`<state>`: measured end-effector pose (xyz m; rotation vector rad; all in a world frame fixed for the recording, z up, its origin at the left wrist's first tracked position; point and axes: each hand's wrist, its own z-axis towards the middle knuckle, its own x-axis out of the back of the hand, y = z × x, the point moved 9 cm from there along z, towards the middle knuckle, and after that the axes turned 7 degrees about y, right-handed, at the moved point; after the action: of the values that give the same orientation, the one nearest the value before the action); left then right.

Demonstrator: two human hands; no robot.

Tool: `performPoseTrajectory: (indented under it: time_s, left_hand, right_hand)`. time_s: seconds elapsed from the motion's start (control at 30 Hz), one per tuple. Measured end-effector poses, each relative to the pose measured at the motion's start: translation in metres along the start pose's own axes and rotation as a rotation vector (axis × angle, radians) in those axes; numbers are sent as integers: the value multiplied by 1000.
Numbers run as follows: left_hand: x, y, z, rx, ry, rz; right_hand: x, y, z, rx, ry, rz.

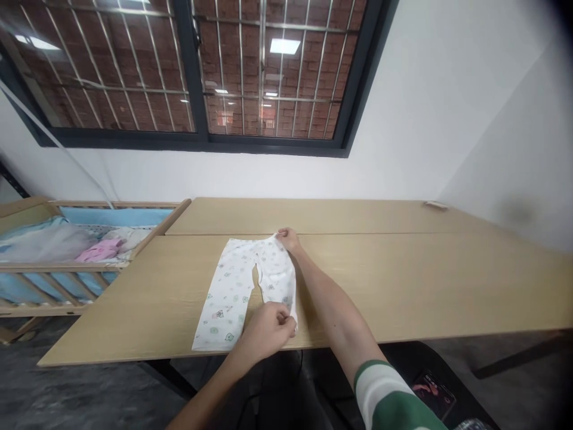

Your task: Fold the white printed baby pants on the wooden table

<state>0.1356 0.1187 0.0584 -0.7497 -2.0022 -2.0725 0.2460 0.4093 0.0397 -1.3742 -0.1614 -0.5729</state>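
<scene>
Pinches white printed baby trousers (220, 304) by the waistband (244, 242) with right hand (289, 239), low on one leg (280, 278) with left hand (269, 327), on wooden tabletop (385, 280).

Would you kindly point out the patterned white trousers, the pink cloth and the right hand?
Patterned white trousers (237, 279): head view, leg at picture left.
Pink cloth (101, 249): head view, crumpled middle.
Right hand (290, 240): head view, back of the hand.

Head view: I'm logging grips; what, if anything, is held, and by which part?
White printed pants: the right hand holds the waistband's right corner; the left hand apparently pinches the right-side leg near its hem.
</scene>
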Motion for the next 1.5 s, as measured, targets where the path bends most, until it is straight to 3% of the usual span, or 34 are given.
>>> performPoseTrajectory:
  time_s: [0.07,0.17,0.33,0.53,0.67,0.8,0.83,0.9,0.97,1.03,1.13,1.23,1.33,1.5]
  left_hand:
    - [23,-12,-13,41,90,-265]
    - [61,-33,-40,78,269,-381]
    - [115,-75,-87,148,458,-234]
    - [146,-130,-111,246,538,143]
    - [146,-138,-111,300,503,339]
    - [152,-129,-122,413,554,598]
    - [154,-123,-125,397,607,657]
    - [153,-99,-129,215,746,742]
    - [138,-71,-133,-90,842,779]
    - [113,-53,-136,-333,846,819]
    - [79,-49,-137,-462,799,950]
    - [59,-55,-138,-494,788,1072]
    - [54,-60,-138,-517,798,1097]
    - [58,-65,-134,-501,796,1091]
  right_hand:
    - [-9,-15,0,-10,-2,12]
    - [-35,-46,-3,-12,-28,17]
    - [-95,-93,-19,-6,-99,-32]
    - [-152,-117,-51,28,-185,-134]
    - [-163,-121,-65,77,-231,-187]
    - [-156,-131,-69,173,-250,-221]
    - [-152,-135,-72,205,-256,-223]
    - [-143,-144,-86,279,-285,-216]
    - [-135,-160,-119,436,-395,-180]
    - [-128,-177,-177,684,-610,-125]
    - [-108,-179,-278,982,-975,-97]
    - [-95,-155,-333,1068,-1171,-164]
    - [-102,-126,-326,1036,-1197,-286]
    - [-134,-98,-239,945,-1076,-458]
